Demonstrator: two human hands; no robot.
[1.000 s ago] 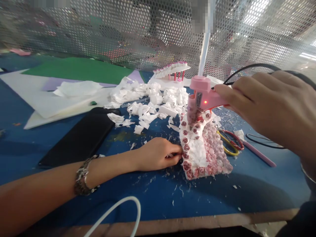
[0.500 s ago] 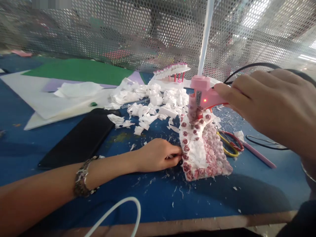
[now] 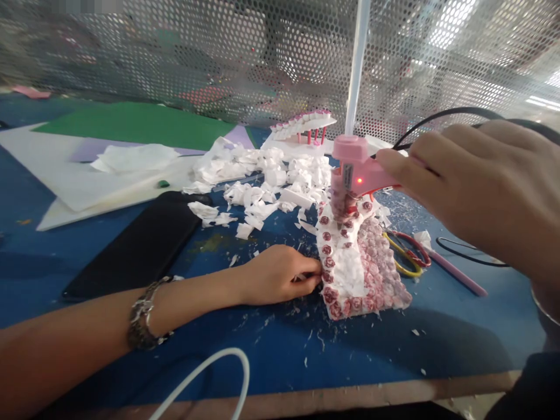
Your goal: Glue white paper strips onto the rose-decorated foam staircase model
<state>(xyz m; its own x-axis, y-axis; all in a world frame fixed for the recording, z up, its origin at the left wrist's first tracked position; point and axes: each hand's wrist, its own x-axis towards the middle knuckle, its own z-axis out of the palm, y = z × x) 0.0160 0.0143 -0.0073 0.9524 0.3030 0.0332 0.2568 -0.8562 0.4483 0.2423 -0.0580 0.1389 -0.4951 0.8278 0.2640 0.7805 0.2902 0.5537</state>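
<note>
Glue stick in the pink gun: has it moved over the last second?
Yes, slightly, toward the picture's left: the glue stick has shifted across the perforated screen behind, closing toward the small white stand.

Perforated grey screen [image 3: 210, 52], blue tabletop [image 3: 371, 356], brown front edge [image 3: 350, 394], bright lights [image 3: 542, 101] behind

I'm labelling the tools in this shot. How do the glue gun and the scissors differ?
The glue gun is held in the right hand; the scissors lie on the table with no hand on them. The glue gun points nozzle down over the rose panel, while the scissors lie beside it, blades out of sight. The glue gun is mostly pink; the scissors' handles are yellow and red. Both show some red.
</note>
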